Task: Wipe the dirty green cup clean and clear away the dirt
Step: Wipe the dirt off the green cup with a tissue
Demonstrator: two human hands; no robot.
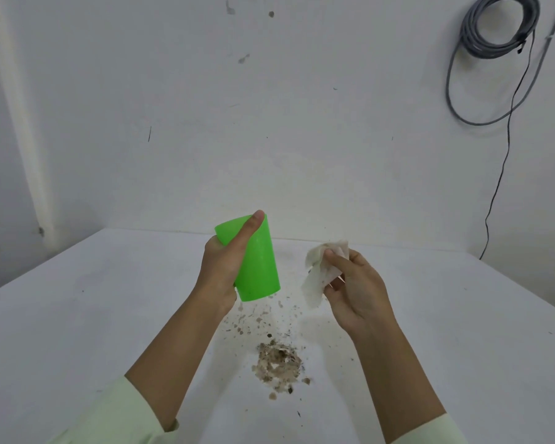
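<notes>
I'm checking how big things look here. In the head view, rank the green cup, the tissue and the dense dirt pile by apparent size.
1. Green cup, clearly largest.
2. Tissue and dirt pile: look alike; the tissue is partly hidden by the right hand, so no ranking.

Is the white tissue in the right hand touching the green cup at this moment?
Apart. The head view shows a clear strip of white table between the tissue, held by the right hand, and the green cup, held upside down by the left hand.

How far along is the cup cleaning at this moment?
Done: dirt is out, lying as a brown dirt pile on the white table. In hand: left hand holds the upturned green plastic cup; right hand holds a crumpled white tissue. Left: clearing the dirt.
</notes>
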